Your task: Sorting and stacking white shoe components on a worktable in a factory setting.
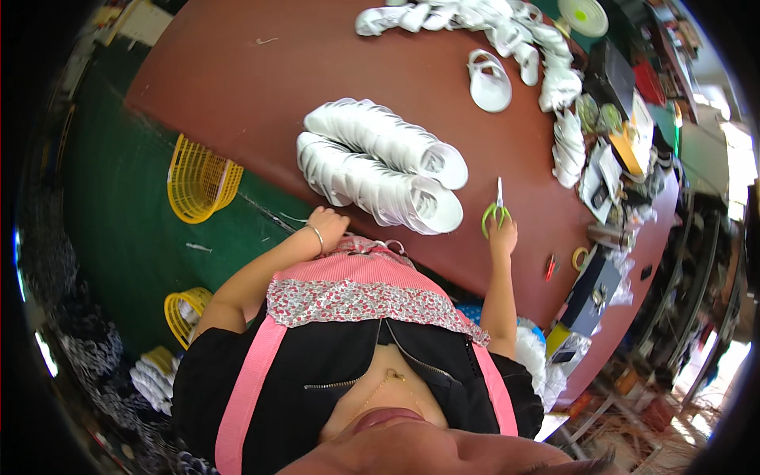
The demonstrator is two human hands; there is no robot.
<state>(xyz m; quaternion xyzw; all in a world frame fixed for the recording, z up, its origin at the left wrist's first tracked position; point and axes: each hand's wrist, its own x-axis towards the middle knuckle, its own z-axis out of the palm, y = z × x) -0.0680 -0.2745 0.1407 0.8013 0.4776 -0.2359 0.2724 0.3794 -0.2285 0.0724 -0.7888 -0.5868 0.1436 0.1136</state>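
Note:
Green-handled scissors [497, 212] lie on the reddish-brown table with the blades pointing away from me. My right hand [503, 234] has its fingers closed on their handles. Just left of the scissors, two nested rows of white sandals [372, 142] lie side by side. My left hand [328, 225] is at the table's near edge, below the nearer row, its fingers curled. A thin pale strand [293, 218] shows beside that hand; what the fingers hold is hidden.
A single white sandal [490, 81] lies farther back, before a curved line of more white sandals [507, 32]. Tape [580, 258], a red-handled tool [551, 267] and boxes [595, 293] occupy the right. Yellow baskets [190, 207] stand on the green floor at left.

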